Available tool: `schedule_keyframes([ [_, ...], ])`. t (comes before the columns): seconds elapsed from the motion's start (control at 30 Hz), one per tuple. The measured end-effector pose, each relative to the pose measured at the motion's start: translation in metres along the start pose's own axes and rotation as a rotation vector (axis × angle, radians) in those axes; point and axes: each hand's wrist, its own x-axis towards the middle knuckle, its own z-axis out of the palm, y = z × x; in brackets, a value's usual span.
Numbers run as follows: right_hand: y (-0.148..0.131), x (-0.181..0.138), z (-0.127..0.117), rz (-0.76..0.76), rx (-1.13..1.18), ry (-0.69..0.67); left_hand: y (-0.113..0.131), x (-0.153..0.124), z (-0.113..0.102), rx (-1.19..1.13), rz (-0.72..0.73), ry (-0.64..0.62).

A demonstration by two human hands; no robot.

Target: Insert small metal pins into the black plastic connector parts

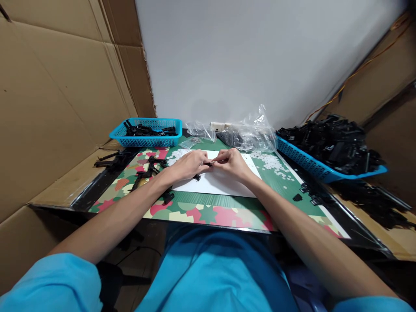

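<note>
Over a white sheet (224, 187) on the table, my two hands meet with their fingertips close together. My left hand (192, 164) is closed on a small black part (209, 164), most of it hidden by the fingers. Facing it, my right hand (233, 164) pinches at the same spot; what lies between its fingertips is too small to make out. Just below the left hand, another black piece (196, 177) shows on the sheet. Black plastic assemblies (150, 170) lie left of the sheet, partly behind my left forearm.
Blue baskets of black parts stand at the back left (146, 141) and right (320, 171). Clear plastic bags (250, 136) rest against the wall. Small white discs (271, 162) are scattered beside the sheet. Cardboard (65, 78) walls in the left side. More black parts (373, 201) lie at right.
</note>
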Motion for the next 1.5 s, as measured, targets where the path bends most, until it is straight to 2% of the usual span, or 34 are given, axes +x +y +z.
schedule_keyframes([
  [0.4,0.003,0.001,-0.001,-0.02,-0.012,-0.044,0.003,-0.001,-0.001,-0.007,-0.007,-0.002],
  [0.87,-0.004,0.001,-0.001,0.027,-0.025,-0.059,0.003,-0.002,-0.001,0.024,0.003,-0.009],
  [1.23,-0.005,-0.002,0.006,-0.154,-0.291,-0.029,-0.002,-0.001,0.002,-0.019,0.025,0.003],
  [1.5,-0.008,-0.004,-0.001,-0.17,-0.344,-0.136,-0.003,-0.001,0.001,-0.011,0.027,-0.001],
])
